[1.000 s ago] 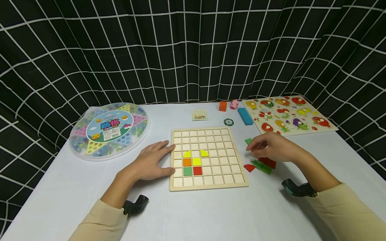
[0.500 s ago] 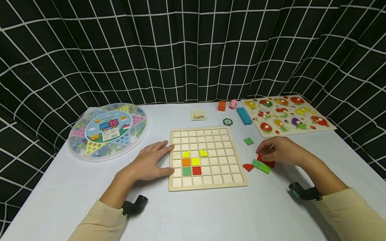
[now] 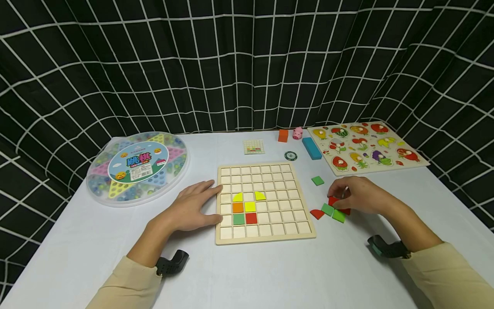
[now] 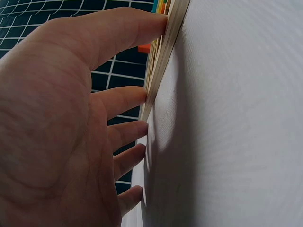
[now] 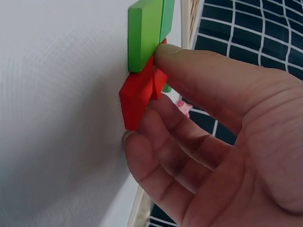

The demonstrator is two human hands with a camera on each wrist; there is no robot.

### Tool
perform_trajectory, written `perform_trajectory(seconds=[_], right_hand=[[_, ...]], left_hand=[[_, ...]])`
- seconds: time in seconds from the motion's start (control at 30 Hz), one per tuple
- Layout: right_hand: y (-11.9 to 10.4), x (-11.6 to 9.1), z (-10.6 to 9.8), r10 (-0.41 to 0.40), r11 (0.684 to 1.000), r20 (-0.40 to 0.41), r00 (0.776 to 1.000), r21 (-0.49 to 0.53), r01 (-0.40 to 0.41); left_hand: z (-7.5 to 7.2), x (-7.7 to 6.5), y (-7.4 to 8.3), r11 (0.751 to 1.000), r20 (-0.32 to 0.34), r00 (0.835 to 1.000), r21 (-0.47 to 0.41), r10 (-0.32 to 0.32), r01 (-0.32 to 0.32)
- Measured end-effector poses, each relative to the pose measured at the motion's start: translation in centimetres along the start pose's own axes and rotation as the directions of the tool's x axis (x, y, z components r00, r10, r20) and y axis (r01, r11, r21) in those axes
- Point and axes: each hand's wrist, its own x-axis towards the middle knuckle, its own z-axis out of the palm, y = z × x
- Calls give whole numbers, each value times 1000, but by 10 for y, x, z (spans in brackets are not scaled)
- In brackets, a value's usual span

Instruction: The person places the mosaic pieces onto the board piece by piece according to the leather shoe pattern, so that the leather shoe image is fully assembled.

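Observation:
My left hand (image 3: 195, 207) lies at the left edge of the wooden grid board (image 3: 266, 239); its thumb and straight fingertips touch the rim. Set in the board's cells are two yellow quarter-round tiles, an orange tile (image 3: 238, 207), a yellow tile (image 3: 250, 207), a green tile (image 3: 239, 219) and a red tile (image 3: 251, 218). Right of the board, my right hand (image 3: 356, 195) pinches a red tile (image 5: 160, 82) between thumb and forefinger. Another red tile (image 5: 135, 97) and a light green tile (image 5: 143, 35) lie against it. Fingers partly hide the red tiles in the head view.
A red quarter-round tile (image 3: 317, 213) and a lone green tile (image 3: 317, 180) lie nearby. Behind are a small pattern card (image 3: 254, 146), a chip (image 3: 290, 156), an orange cube (image 3: 283, 135), a pink pig (image 3: 297, 133), a blue block (image 3: 311, 148), a fruit puzzle (image 3: 368, 148) and a round game box (image 3: 181, 171).
My right hand has moved from beside the lone green tile toward me and right, onto the red tiles. The left hand stays at the board's edge.

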Motion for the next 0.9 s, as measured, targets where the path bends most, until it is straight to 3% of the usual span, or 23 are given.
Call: perform_trajectory(seconds=[0.5, 0.9], right_hand=[[-2, 6, -3, -10, 984, -34, 999, 176, 16], [-33, 17, -6, -81, 962, -45, 996, 257, 90]], left_hand=[[1, 0, 1, 1000, 3, 1000, -6, -3, 3], [0, 0, 0, 1000, 7, 1000, -3, -10, 10]])
